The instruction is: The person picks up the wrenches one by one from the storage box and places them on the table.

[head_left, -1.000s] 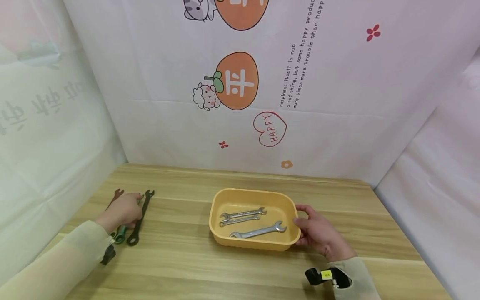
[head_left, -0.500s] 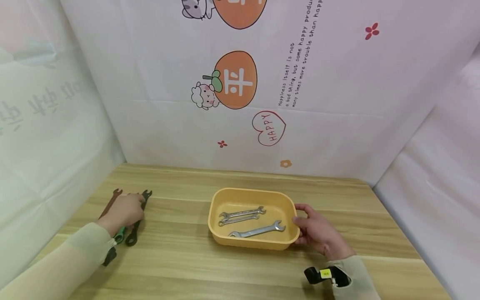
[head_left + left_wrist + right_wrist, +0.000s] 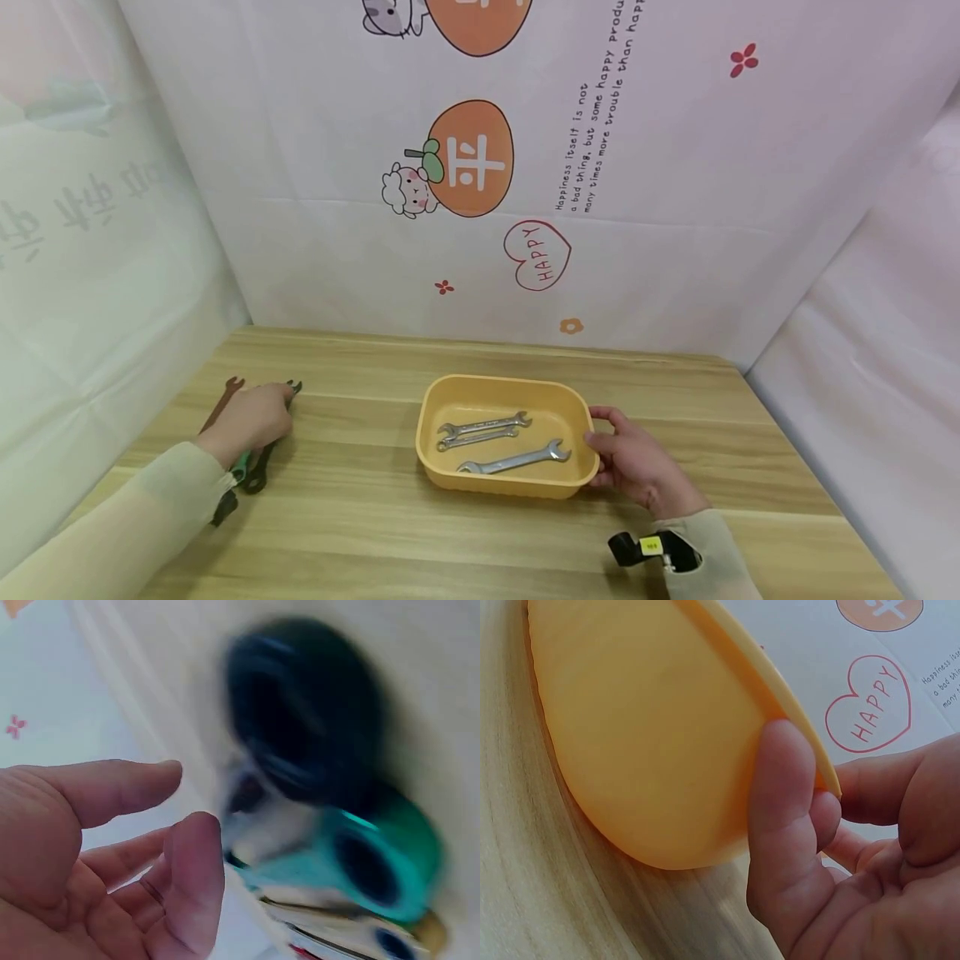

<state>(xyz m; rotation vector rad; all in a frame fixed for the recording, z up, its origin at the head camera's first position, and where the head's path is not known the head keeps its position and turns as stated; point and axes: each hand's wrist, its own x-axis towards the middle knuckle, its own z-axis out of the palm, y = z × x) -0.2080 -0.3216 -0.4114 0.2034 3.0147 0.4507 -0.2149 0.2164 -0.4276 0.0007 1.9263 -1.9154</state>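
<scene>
In the head view my left hand [image 3: 251,421] is over several wrenches at the table's left side, its index finger at the black wrench [image 3: 256,478]. The left wrist view shows thumb and fingertips apart, nothing gripped between them. Beside the black one lie a green wrench [image 3: 240,468], mostly covered by the hand, and a reddish-brown wrench [image 3: 221,405]. My right hand [image 3: 641,467] holds the right end of a yellow plastic bin [image 3: 517,486], thumb at the rim and fingers against the outer wall. Three silver wrenches lie inside, the largest wrench [image 3: 516,461] nearest the front.
The wooden table [image 3: 360,533] meets a printed white curtain [image 3: 337,275] at the back. More white cloth hangs at both sides. A black wrist camera [image 3: 633,550] sits on the right sleeve.
The black wrench has slid left toward the green one, with my left hand's index finger at its upper end. My right hand and the bin have stayed put.
</scene>
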